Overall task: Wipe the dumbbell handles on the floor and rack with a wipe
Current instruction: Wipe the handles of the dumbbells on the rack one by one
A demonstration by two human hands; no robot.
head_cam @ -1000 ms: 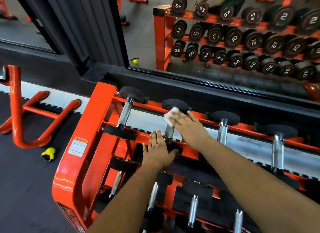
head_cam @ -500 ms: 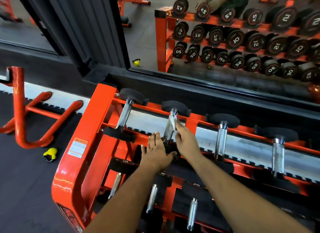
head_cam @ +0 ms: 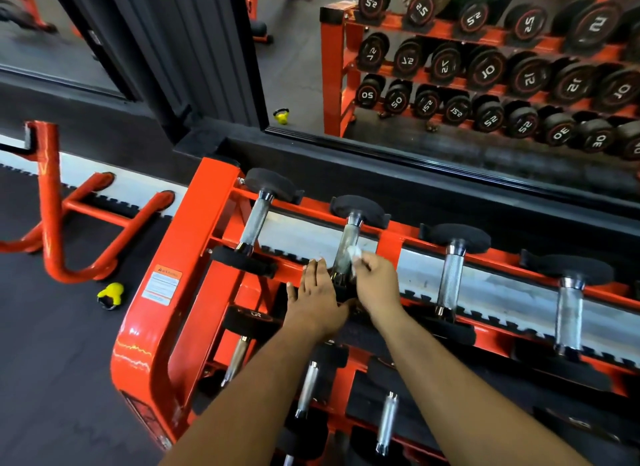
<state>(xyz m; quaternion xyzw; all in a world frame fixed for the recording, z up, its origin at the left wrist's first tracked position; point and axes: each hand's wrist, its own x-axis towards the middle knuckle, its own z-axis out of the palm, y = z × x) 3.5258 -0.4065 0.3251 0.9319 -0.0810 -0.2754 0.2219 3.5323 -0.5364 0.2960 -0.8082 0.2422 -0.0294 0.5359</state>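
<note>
Looking down from the head camera, we have the orange rack (head_cam: 194, 257) filling the middle of the picture, and everything here places itself against it. On its top tier, second from the rack's left end post, sits the dumbbell (head_cam: 349, 243) with its steel handle running away from the camera. The right hand (head_cam: 375, 285) is at the near end of that handle, its grip pinching a small white wipe (head_cam: 355, 256) against the metal. The left hand (head_cam: 317, 297) lies just left of the same handle, fingers straight and flat on the near black head, holding nothing. Three more dumbbells share that top tier, one nearer the end post and two farther along. Lower tiers show more steel handles under the forearms. Left of the rack, on the dark floor, lies a small yellow kettlebell (head_cam: 110, 294). Behind the rack, a mirror (head_cam: 450, 126) shows numbered dumbbell ends in rows.
</note>
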